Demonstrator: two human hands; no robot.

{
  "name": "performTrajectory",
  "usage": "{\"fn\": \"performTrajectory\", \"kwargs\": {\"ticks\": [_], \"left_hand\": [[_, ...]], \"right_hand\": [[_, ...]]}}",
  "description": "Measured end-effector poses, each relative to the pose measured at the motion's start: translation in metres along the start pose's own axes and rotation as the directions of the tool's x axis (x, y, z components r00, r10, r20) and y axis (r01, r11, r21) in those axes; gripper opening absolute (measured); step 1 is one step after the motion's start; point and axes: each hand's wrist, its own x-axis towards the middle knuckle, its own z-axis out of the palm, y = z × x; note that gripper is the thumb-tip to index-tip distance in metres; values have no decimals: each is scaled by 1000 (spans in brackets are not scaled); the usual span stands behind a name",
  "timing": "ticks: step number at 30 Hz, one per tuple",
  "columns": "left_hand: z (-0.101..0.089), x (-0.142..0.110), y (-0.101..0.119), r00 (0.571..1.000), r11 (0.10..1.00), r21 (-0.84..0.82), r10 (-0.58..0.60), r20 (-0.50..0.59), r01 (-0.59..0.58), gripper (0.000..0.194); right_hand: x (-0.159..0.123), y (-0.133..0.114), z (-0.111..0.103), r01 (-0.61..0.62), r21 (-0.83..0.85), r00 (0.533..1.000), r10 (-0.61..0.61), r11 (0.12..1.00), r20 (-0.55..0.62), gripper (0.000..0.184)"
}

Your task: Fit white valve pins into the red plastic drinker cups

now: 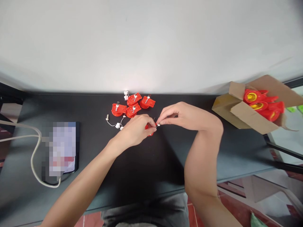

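Observation:
My left hand (pixel 136 130) and my right hand (pixel 180 116) meet over the black tabletop (pixel 151 164). Between their fingertips is a small red plastic part (pixel 149 127), mostly hidden by my fingers. My left hand grips it, while my right fingertips pinch a tiny white fitting (pixel 158 125) against it. Just beyond my left hand lie several red plastic parts with metal bolts (pixel 133 110). Small white pieces joined by thin white cord (pixel 117 125) lie beside them, close to my left fingers.
An open cardboard box (pixel 239 108) at the right holds red-and-yellow plastic parts (pixel 259 106). A pixelated flat object (pixel 60 151) lies at the left, with a pale cable (pixel 33 154) curving beside it. A white wall rises behind the table.

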Motion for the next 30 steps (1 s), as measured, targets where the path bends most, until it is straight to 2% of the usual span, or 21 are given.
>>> {"fn": "performTrajectory", "kwargs": {"ticks": [8, 30], "left_hand": [[0, 1, 2, 1000, 1000, 22, -7, 5, 7, 14], [0, 0, 1, 1000, 1000, -4, 14, 5, -14, 17]], "right_hand": [[3, -2, 3, 57, 11, 998, -58, 998, 30, 22], [2, 0, 4, 20, -5, 1000, -20, 1000, 3, 21]]}}
